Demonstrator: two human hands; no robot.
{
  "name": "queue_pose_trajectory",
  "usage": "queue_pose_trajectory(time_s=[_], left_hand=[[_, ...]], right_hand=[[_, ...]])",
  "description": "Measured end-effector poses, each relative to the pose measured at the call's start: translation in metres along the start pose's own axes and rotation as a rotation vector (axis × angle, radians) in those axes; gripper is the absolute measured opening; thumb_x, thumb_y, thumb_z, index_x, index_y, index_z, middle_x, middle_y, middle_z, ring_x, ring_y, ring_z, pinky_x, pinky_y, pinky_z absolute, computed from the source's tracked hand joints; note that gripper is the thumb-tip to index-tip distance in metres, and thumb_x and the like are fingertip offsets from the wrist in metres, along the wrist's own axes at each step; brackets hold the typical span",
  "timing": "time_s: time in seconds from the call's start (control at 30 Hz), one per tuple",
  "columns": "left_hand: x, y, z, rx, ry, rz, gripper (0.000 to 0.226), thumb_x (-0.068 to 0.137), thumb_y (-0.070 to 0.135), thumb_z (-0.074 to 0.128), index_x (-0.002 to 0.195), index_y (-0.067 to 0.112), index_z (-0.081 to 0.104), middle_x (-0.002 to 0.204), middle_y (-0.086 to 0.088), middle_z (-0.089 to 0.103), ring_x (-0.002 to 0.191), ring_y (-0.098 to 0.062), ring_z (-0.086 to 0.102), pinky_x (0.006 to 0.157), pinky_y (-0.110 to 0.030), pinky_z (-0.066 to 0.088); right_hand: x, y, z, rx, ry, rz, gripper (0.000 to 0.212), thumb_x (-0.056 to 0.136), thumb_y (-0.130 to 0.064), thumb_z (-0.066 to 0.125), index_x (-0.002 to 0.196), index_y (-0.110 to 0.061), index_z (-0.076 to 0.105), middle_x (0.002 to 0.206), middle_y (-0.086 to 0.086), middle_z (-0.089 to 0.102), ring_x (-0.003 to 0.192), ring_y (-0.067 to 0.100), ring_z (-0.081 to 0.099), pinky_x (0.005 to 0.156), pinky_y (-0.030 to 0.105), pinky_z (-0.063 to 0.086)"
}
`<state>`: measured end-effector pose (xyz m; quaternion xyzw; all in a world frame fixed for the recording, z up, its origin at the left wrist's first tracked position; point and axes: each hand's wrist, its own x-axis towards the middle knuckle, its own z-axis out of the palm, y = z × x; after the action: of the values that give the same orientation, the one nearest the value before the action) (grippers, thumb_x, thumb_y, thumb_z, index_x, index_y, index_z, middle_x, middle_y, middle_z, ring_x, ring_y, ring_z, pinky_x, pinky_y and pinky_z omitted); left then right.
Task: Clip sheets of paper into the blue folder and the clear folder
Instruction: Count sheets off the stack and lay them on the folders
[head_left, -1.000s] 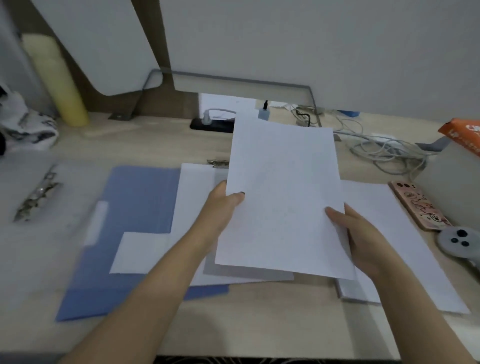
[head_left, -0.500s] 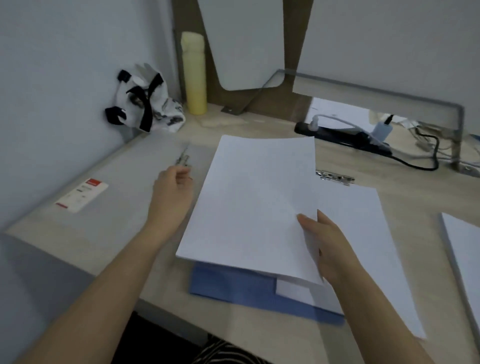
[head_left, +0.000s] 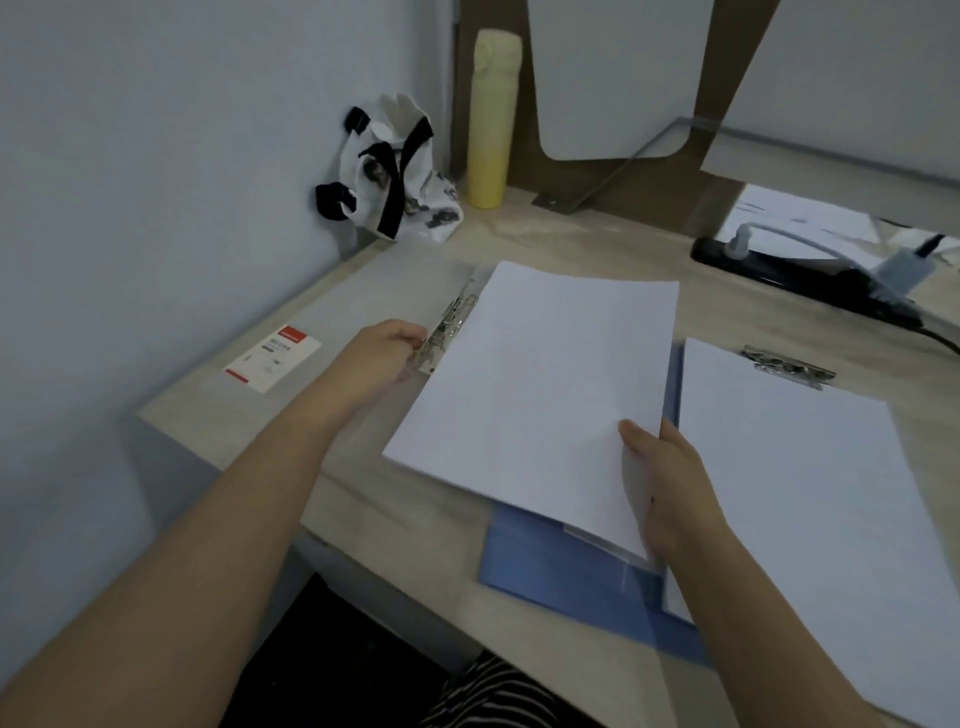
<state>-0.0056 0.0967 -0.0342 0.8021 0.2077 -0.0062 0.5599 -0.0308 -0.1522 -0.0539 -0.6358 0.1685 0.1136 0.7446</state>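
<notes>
Two bare hands work at a wooden desk (head_left: 400, 525) in the head camera's view. Left of the blue folder (head_left: 561, 577), the clear folder (head_left: 374, 291) lies open and flat, its edges hard to trace against the wood. The left hand (head_left: 382, 356) curls its fingers onto the clear folder's metal clip (head_left: 449, 330), their tips partly hidden by the metal. The right hand (head_left: 670, 488) pinches a loose sheet of paper (head_left: 535, 395) by its near corner, thumb on top and the other fingers hidden beneath. That sheet covers the blue folder's left part and much of the clear folder. A clipped sheet (head_left: 810, 467) hides the blue folder's right side and is cut off by the frame edge. Far left of the blue folder, a red-and-white label (head_left: 272, 356) is too blurred to read.
</notes>
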Motion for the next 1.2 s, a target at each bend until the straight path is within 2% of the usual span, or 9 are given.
queue_pose_trajectory(time_s=[0.13, 0.3, 0.43, 0.57, 0.7, 0.77, 0.87, 0.93, 1.2], left_hand=[[0.001, -0.004, -0.003, -0.053, -0.032, -0.009, 0.037, 0.092, -0.005, 0.037, 0.122, 0.002, 0.057, 0.109, -0.005, 0.054, 0.082, -0.007, 0.053, 0.066, -0.013, 0.042], [0.003, -0.006, -0.004, -0.063, -0.062, -0.007, 0.035, 0.093, -0.002, 0.039, 0.123, 0.003, 0.057, 0.108, -0.004, 0.054, 0.078, -0.002, 0.051, 0.054, -0.002, 0.044], [0.008, -0.004, -0.002, -0.063, -0.039, 0.007, 0.038, 0.092, -0.003, 0.038, 0.126, 0.002, 0.055, 0.116, -0.009, 0.056, 0.098, -0.012, 0.050, 0.055, -0.005, 0.043], [0.017, 0.009, 0.007, -0.053, -0.035, 0.056, 0.044, 0.092, 0.000, 0.039, 0.134, 0.008, 0.048, 0.142, -0.007, 0.046, 0.126, -0.017, 0.047, 0.087, -0.017, 0.038], [0.027, 0.028, 0.016, -0.091, -0.110, 0.046, 0.045, 0.096, 0.010, 0.037, 0.141, 0.012, 0.038, 0.146, -0.006, 0.042, 0.131, -0.019, 0.042, 0.097, -0.021, 0.035], [0.028, 0.038, 0.020, -0.131, -0.140, 0.023, 0.040, 0.096, 0.014, 0.040, 0.136, 0.013, 0.044, 0.138, -0.007, 0.047, 0.126, -0.020, 0.046, 0.098, -0.025, 0.038], [0.032, 0.047, 0.024, -0.138, -0.138, 0.023, 0.006, 0.086, 0.020, 0.049, 0.084, 0.021, 0.054, 0.086, -0.003, 0.054, 0.079, -0.017, 0.050, 0.064, -0.024, 0.035], [0.035, 0.048, 0.023, -0.225, -0.125, -0.001, 0.021, 0.091, 0.022, 0.046, 0.071, 0.022, 0.051, 0.074, 0.002, 0.050, 0.066, -0.012, 0.046, 0.060, -0.023, 0.034], [0.030, 0.030, 0.001, -0.196, -0.226, 0.092, 0.030, 0.097, 0.029, 0.036, 0.096, 0.022, 0.065, 0.104, 0.009, 0.059, 0.100, -0.004, 0.052, 0.101, -0.029, 0.037]], right_hand=[[0.000, 0.002, 0.005, -0.067, 0.005, -0.008, 0.031, 0.094, -0.016, 0.050, 0.124, -0.020, 0.054, 0.122, 0.005, 0.061, 0.111, 0.025, 0.057, 0.103, 0.044, 0.043], [-0.002, 0.005, 0.005, -0.127, 0.012, -0.027, 0.031, 0.093, -0.018, 0.050, 0.124, -0.019, 0.055, 0.123, 0.005, 0.062, 0.111, 0.026, 0.058, 0.104, 0.045, 0.042], [-0.003, 0.006, 0.005, -0.145, 0.016, -0.044, 0.023, 0.094, -0.018, 0.049, 0.114, -0.025, 0.056, 0.117, 0.000, 0.063, 0.111, 0.023, 0.057, 0.106, 0.043, 0.040], [-0.002, 0.006, 0.006, -0.158, 0.028, -0.053, 0.022, 0.094, -0.019, 0.049, 0.114, -0.025, 0.055, 0.102, -0.009, 0.062, 0.104, 0.017, 0.056, 0.103, 0.035, 0.040], [-0.003, 0.006, 0.007, -0.162, 0.033, -0.055, 0.027, 0.095, -0.019, 0.048, 0.120, -0.022, 0.054, 0.100, -0.011, 0.061, 0.095, 0.013, 0.057, 0.099, 0.033, 0.040], [-0.003, 0.006, 0.007, -0.163, 0.039, -0.041, 0.029, 0.095, -0.019, 0.048, 0.123, -0.020, 0.054, 0.105, -0.007, 0.062, 0.102, 0.018, 0.057, 0.100, 0.035, 0.041], [-0.002, 0.006, 0.007, -0.167, 0.044, -0.029, 0.026, 0.095, -0.019, 0.048, 0.120, -0.021, 0.054, 0.113, -0.002, 0.062, 0.107, 0.021, 0.056, 0.103, 0.037, 0.040], [-0.002, 0.007, 0.007, -0.174, 0.043, -0.027, 0.024, 0.094, -0.020, 0.048, 0.118, -0.022, 0.054, 0.115, -0.002, 0.062, 0.107, 0.021, 0.056, 0.103, 0.037, 0.040], [-0.001, 0.007, 0.006, -0.172, 0.045, -0.037, 0.021, 0.095, -0.019, 0.047, 0.113, -0.026, 0.053, 0.102, -0.009, 0.060, 0.098, 0.016, 0.054, 0.093, 0.029, 0.038]])
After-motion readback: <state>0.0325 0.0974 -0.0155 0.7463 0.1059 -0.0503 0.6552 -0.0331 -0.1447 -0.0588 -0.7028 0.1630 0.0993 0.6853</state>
